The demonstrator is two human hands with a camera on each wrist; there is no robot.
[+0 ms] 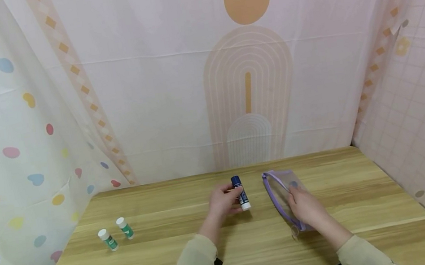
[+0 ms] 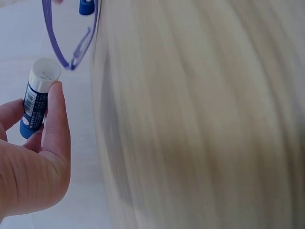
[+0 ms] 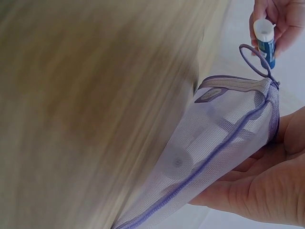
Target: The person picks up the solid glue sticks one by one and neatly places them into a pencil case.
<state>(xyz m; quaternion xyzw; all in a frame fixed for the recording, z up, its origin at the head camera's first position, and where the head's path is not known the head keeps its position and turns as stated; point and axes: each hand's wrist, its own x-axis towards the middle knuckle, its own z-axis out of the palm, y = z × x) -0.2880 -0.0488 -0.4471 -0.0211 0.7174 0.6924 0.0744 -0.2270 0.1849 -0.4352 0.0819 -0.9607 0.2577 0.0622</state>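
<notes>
My left hand [image 1: 220, 204] pinches a dark blue glue stick [image 1: 244, 198] with a white end between thumb and fingers, above the middle of the table. In the left wrist view the white end of this glue stick [image 2: 35, 102] points up towards the pouch. My right hand [image 1: 308, 207] grips the side of a mesh zip pouch [image 1: 272, 196] with purple trim, its mouth spread towards the left hand. Pale cylindrical shapes show through the mesh [image 3: 214, 138] in the right wrist view. A blue piece [image 2: 86, 7] appears within the pouch's opening in the left wrist view.
Two green glue sticks with white caps stand at the table's left, one nearer [image 1: 109, 241] and one farther [image 1: 126, 229]. The wooden table [image 1: 165, 202] meets a patterned curtain [image 1: 165, 112] along its back edge. More curtains hang at both sides.
</notes>
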